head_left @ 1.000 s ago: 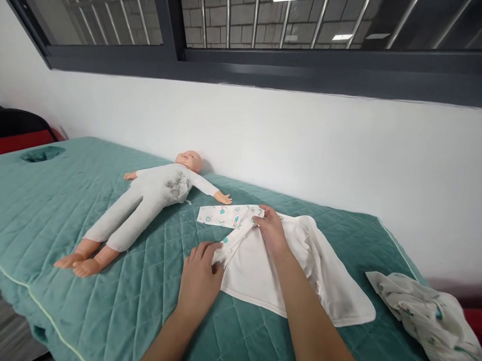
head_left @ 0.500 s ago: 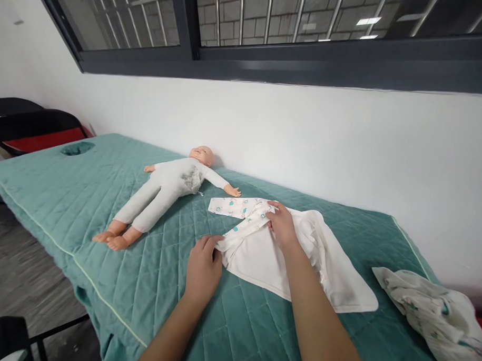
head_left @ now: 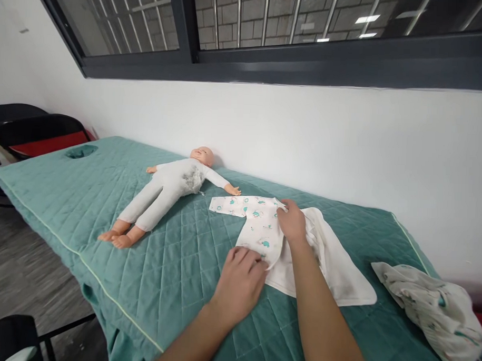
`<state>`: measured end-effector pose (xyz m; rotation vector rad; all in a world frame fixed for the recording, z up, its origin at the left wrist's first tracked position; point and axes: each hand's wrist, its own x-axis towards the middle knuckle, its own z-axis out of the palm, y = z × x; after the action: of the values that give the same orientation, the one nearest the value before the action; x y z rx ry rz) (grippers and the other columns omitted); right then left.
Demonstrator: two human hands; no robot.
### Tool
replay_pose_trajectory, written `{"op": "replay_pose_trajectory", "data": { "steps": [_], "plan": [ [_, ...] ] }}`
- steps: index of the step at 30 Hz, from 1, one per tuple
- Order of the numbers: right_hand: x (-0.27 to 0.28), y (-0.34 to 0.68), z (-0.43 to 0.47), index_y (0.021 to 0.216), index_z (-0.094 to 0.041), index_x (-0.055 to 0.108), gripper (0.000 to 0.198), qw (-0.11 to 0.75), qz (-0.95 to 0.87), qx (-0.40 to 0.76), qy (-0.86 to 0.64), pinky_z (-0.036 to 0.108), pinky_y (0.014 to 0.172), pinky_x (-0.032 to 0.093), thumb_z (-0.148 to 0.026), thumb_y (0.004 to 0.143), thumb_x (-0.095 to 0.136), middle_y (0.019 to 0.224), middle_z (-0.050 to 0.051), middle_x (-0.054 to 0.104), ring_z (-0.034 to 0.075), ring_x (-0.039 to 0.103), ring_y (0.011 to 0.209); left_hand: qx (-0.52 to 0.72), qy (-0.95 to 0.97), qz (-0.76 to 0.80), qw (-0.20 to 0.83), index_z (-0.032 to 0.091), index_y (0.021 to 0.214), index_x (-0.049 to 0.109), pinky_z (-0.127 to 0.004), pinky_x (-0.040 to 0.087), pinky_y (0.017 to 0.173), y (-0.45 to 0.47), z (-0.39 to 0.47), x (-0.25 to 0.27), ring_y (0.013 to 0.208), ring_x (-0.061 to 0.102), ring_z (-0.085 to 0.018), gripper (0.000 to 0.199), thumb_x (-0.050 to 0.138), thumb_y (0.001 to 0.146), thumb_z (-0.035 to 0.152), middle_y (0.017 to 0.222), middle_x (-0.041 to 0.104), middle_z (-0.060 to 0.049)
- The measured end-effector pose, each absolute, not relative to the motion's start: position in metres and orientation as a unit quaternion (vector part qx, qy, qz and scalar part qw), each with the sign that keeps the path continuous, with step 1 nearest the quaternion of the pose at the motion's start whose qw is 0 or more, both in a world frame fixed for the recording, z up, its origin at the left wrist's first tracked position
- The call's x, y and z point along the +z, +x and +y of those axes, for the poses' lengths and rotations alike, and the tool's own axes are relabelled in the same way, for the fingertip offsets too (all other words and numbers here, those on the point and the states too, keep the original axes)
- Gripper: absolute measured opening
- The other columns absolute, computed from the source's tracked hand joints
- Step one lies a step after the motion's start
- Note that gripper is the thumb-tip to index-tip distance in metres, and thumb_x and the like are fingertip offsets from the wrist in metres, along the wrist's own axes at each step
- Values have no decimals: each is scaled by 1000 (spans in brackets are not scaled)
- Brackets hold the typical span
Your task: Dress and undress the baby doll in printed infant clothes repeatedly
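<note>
A white baby shirt (head_left: 259,223) with green and red prints lies spread on a green quilted bed cover (head_left: 190,273). One printed sleeve points left, and a plain white part is opened out to the right. My right hand (head_left: 292,223) is closed on the shirt's upper edge near the neckline. At the lower edge of the printed front panel, my left hand (head_left: 241,278) is closed with its fingertips on the cloth. Just beyond the sleeve, a baby doll (head_left: 172,178) with a white cloth body lies on its back, its head toward the wall.
A crumpled printed white cloth (head_left: 434,308) lies at the right edge of the bed. Behind the bed rises a white wall (head_left: 305,140) under a dark window frame (head_left: 268,68). Black and red chairs (head_left: 48,134) stand at the far left, and another black chair (head_left: 12,336) at the lower left.
My left hand has moved right along with the shirt's front panel, which now lies flat with its print facing up. My right hand has shifted slightly right along the upper edge.
</note>
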<state>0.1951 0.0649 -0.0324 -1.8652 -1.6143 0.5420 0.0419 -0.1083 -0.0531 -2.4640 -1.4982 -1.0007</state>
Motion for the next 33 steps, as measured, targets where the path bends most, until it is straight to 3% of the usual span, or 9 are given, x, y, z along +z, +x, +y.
{"op": "replay_pose_trajectory", "data": {
  "steps": [7, 12, 15, 18, 22, 27, 30, 33],
  "plan": [
    [-41, 199, 64, 119, -17, 65, 42, 272, -597, 209, -726, 47, 95, 43, -20, 79, 55, 115, 17, 69, 36, 62, 112, -270, -796, -541, -31, 22, 89, 65, -38, 45, 75, 63, -105, -58, 88, 58, -22, 19, 48, 97, 24, 90, 65, -4],
    [-32, 194, 66, 125, -20, 61, 42, 330, -586, 264, -692, 39, 87, 49, -32, 86, 51, 108, 12, 73, 27, 68, 102, -450, -640, -599, -173, 22, 94, 61, -32, 47, 72, 52, -98, -63, 80, 58, -17, 19, 44, 99, 29, 87, 62, -2],
    [-30, 182, 64, 133, -24, 53, 49, 438, -574, 377, -580, 31, 79, 52, -47, 91, 44, 114, 8, 73, 20, 70, 98, -589, -446, -659, -139, 23, 117, 53, -37, 49, 90, 41, -97, -66, 105, 58, -20, 22, 46, 98, 30, 116, 58, -7],
    [-36, 170, 57, 118, -19, 60, 45, 501, -545, 443, -506, 29, 75, 52, -49, 86, 50, 112, 11, 73, 21, 71, 94, -621, -422, -657, -58, 23, 129, 45, -49, 37, 111, 34, -99, -68, 132, 43, -26, 35, 50, 94, 26, 137, 44, -12],
    [-38, 168, 49, 106, -17, 63, 37, 484, -556, 399, -545, 29, 73, 51, -44, 86, 48, 105, 11, 74, 19, 71, 85, -578, -537, -614, -31, 21, 124, 48, -52, 40, 108, 34, -100, -70, 129, 45, -26, 32, 45, 92, 16, 134, 47, -13],
    [-18, 224, 42, 111, -21, 65, 33, 435, -591, 303, -609, 30, 85, 50, -37, 84, 53, 110, 5, 73, 20, 68, 98, -503, -658, -560, -15, 21, 111, 57, -46, 48, 99, 39, -99, -71, 116, 55, -25, 31, 45, 87, 5, 118, 60, -10],
    [-11, 287, 29, 112, -19, 66, 33, 377, -573, 218, -694, 36, 95, 44, -32, 85, 52, 118, 11, 70, 24, 64, 109, -433, -698, -569, 4, 20, 104, 60, -43, 48, 92, 42, -100, -69, 108, 58, -25, 29, 47, 85, 3, 110, 65, -8],
    [-15, 341, 12, 100, -14, 69, 31, 290, -544, 173, -768, 43, 92, 43, -38, 85, 55, 111, 19, 71, 33, 63, 105, -351, -732, -583, 26, 20, 99, 62, -41, 46, 84, 46, -102, -67, 98, 60, -25, 25, 48, 85, 4, 99, 68, -6]
  ]
}}
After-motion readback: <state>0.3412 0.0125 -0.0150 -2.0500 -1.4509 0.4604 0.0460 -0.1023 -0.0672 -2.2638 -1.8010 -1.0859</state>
